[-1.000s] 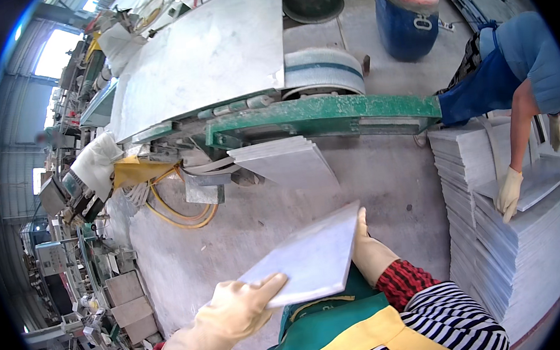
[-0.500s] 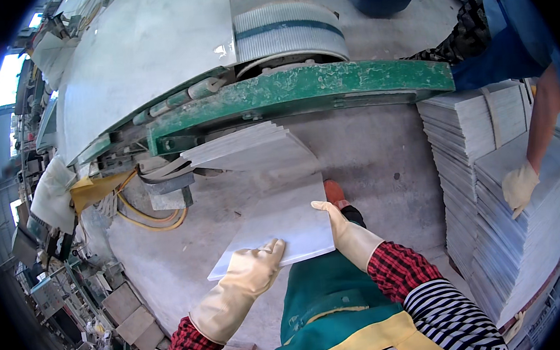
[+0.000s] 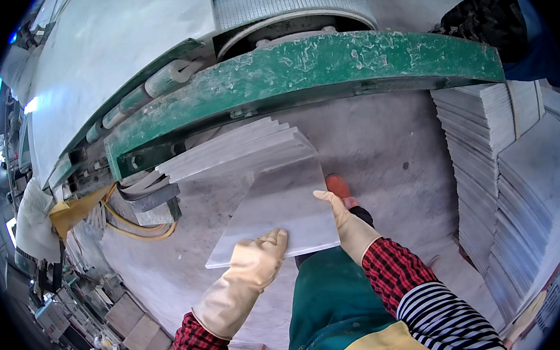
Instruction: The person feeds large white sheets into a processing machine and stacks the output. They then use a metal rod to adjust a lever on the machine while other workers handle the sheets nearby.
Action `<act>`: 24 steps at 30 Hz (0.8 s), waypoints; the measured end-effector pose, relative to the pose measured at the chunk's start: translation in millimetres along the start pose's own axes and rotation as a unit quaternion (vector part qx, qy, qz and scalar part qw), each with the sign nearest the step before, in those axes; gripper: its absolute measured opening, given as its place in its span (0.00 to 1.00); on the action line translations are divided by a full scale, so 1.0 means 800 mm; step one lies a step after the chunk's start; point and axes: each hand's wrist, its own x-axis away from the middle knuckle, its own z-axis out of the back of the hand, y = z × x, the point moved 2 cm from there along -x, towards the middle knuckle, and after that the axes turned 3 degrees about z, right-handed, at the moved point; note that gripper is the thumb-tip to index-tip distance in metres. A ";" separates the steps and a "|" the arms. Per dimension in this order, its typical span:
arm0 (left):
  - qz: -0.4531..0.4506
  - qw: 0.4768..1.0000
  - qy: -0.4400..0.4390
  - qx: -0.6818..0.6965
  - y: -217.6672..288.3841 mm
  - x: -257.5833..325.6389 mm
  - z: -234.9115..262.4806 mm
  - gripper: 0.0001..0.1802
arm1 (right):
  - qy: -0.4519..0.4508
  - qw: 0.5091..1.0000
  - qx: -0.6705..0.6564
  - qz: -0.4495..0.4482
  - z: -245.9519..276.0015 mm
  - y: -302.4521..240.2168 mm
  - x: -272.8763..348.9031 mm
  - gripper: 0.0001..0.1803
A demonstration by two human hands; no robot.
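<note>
A flat grey-white slab [image 3: 296, 210], probably a stone tile, is held in front of my body. My left hand [image 3: 257, 256], in a cream rubber glove, closes over its near edge, with the fingers curled on top. My right hand [image 3: 346, 219], gloved alike, grips the right edge with the thumb along it; the fingers underneath are hidden. The slab's far end meets a small fanned stack of similar slabs [image 3: 238, 150] beneath a green metal beam [image 3: 298, 71]. Whether the slab rests on that stack I cannot tell.
Tall stacks of slabs [image 3: 472, 153] stand at the right. Beyond the beam are a ribbed drum [image 3: 286, 2] and a pale sheet [image 3: 106, 50]. A yellow hose [image 3: 136, 232] loops at the left. A co-worker's dark clothing [image 3: 491, 17] shows at upper right.
My view has moved forward, closer to the beam and the fanned stack. Both my hands keep hold of the slab. The co-worker's gloved hand on the right stack has gone out of view.
</note>
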 end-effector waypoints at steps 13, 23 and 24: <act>-0.002 1.000 -0.013 -0.018 -0.032 -0.035 -0.017 0.23 | -0.017 0.999 -0.032 0.036 0.003 -0.027 -0.048 0.28; 0.095 0.991 0.000 0.090 -0.069 -0.056 0.016 0.25 | -0.081 0.970 -0.073 0.216 -0.047 -0.020 -0.061 0.38; 0.091 0.989 0.030 0.111 -0.072 -0.059 0.019 0.25 | -0.072 0.963 -0.092 0.244 -0.065 -0.016 -0.042 0.39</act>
